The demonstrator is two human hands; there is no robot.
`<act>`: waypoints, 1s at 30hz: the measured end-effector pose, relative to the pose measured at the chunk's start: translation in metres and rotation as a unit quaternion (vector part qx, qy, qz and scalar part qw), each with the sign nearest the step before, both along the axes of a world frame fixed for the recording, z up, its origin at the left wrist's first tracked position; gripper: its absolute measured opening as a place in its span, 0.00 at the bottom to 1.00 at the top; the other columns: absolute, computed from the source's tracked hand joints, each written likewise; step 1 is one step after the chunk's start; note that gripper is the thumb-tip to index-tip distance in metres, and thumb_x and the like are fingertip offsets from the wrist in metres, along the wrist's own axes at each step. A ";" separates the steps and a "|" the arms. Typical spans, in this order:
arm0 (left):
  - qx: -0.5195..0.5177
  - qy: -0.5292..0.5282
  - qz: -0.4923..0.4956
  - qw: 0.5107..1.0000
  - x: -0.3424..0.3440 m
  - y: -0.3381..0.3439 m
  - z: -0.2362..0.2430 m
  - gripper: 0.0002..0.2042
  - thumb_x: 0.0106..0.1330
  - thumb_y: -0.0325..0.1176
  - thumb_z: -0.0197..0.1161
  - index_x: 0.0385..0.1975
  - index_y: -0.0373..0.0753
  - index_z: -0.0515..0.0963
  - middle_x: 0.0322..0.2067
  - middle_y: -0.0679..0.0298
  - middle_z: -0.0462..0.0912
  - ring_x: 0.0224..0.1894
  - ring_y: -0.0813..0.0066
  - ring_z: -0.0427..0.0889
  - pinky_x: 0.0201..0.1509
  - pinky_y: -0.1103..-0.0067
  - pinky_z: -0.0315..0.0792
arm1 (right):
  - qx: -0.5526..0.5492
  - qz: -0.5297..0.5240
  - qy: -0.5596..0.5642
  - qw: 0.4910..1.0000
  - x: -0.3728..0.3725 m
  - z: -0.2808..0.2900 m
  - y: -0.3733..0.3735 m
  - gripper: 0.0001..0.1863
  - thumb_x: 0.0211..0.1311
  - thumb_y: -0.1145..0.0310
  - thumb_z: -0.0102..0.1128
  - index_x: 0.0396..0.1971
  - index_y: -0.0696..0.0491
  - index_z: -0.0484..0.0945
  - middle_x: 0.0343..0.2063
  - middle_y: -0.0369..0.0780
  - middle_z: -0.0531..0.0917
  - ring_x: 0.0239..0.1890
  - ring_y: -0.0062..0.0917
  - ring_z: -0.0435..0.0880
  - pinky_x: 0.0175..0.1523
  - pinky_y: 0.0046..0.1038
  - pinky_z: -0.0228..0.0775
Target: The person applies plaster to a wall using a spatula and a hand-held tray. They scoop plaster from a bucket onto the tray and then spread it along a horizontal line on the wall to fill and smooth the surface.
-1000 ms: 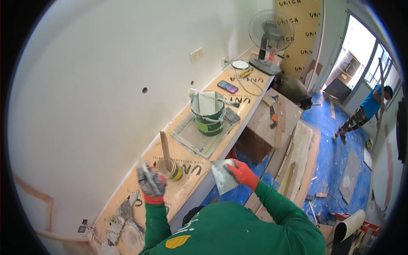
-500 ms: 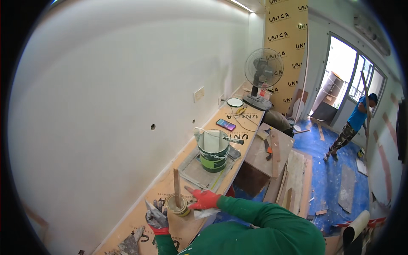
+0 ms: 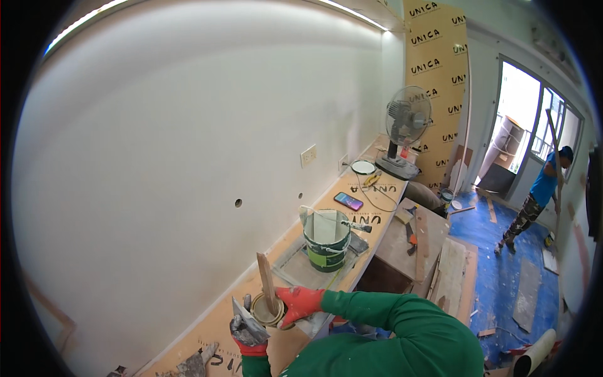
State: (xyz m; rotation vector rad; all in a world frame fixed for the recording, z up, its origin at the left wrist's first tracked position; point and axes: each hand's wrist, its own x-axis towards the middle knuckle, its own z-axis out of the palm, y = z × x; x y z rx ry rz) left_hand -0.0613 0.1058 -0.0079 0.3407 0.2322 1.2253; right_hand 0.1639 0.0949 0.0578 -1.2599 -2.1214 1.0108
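Observation:
My right hand [image 3: 299, 303], in a red glove, grips the rim of a small round tin [image 3: 267, 311] that stands on the cardboard-covered counter [image 3: 377, 213]. A wooden stir stick [image 3: 266, 281] stands upright in the tin. My left hand [image 3: 247, 332], in a grey glove smeared with filler, holds a metal putty knife [image 3: 241, 312] just left of the tin, blade pointing up. Both green sleeves come in from the lower edge.
A green and white bucket [image 3: 326, 239] stands farther along the counter, then a phone [image 3: 348, 201], a round lid [image 3: 363, 167] and a standing fan [image 3: 405, 129]. The white wall [image 3: 188, 157] runs along the left. Boards lie on the blue floor sheet, where another person [image 3: 537, 195] stands at right.
The view has tilted up toward the wall. My right hand has left the flat scraper it held and reached over to the tin; my left hand has sunk toward the lower edge.

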 end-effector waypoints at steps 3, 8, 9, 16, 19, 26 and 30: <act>0.047 -0.047 -0.025 0.997 0.033 0.002 0.022 0.22 0.63 0.40 0.54 0.53 0.33 0.72 0.66 0.49 0.65 0.63 0.56 0.71 0.67 0.66 0.65 | 0.034 -0.005 -0.005 0.999 0.039 0.030 -0.001 0.50 0.43 0.50 0.77 0.62 0.60 0.60 0.52 0.54 0.78 0.56 0.45 0.78 0.58 0.37 0.70; 0.110 -0.050 -0.050 0.991 0.131 0.013 0.052 0.13 0.64 0.42 0.53 0.32 0.38 0.79 0.67 0.49 0.65 0.70 0.51 0.62 0.75 0.59 0.50 | 0.119 -0.055 0.133 0.982 0.154 0.033 -0.011 0.52 0.41 0.55 0.78 0.64 0.61 0.60 0.53 0.52 0.78 0.56 0.42 0.77 0.62 0.35 0.68; 0.120 -0.045 -0.055 0.990 0.154 0.013 0.063 0.13 0.64 0.42 0.53 0.29 0.39 0.78 0.66 0.49 0.66 0.71 0.50 0.59 0.77 0.57 0.46 | 0.103 -0.078 0.164 0.978 0.181 0.031 -0.016 0.52 0.41 0.56 0.79 0.64 0.61 0.60 0.53 0.51 0.77 0.57 0.41 0.77 0.62 0.34 0.67; 0.059 0.014 -0.028 0.998 0.288 0.028 0.061 0.15 0.64 0.45 0.53 0.31 0.40 0.80 0.61 0.51 0.74 0.67 0.47 0.66 0.75 0.53 0.50 | 0.048 -0.149 0.252 0.955 0.371 0.043 -0.043 0.49 0.38 0.60 0.81 0.61 0.59 0.65 0.51 0.46 0.80 0.55 0.33 0.79 0.60 0.33 0.70; 0.030 0.021 -0.036 0.999 0.325 0.030 0.050 0.15 0.64 0.46 0.53 0.31 0.41 0.81 0.60 0.51 0.75 0.66 0.44 0.67 0.74 0.53 0.51 | 0.060 -0.180 0.239 0.952 0.438 0.031 -0.037 0.47 0.38 0.60 0.81 0.60 0.59 0.65 0.50 0.45 0.81 0.54 0.31 0.80 0.59 0.34 0.71; 0.069 0.043 0.020 0.997 0.376 0.026 0.056 0.15 0.62 0.46 0.56 0.34 0.41 0.81 0.53 0.56 0.80 0.61 0.50 0.71 0.69 0.55 0.58 | 0.077 -0.243 0.252 0.934 0.550 -0.033 0.004 0.46 0.38 0.65 0.79 0.61 0.57 0.65 0.51 0.45 0.80 0.55 0.32 0.79 0.60 0.34 0.71; 0.082 0.073 0.141 0.984 0.371 0.025 0.025 0.16 0.70 0.50 0.53 0.37 0.44 0.80 0.56 0.59 0.78 0.62 0.55 0.70 0.70 0.56 0.56 | 0.058 -0.281 0.181 0.941 0.596 -0.091 0.043 0.44 0.40 0.64 0.79 0.60 0.56 0.66 0.49 0.45 0.81 0.53 0.33 0.80 0.57 0.35 0.73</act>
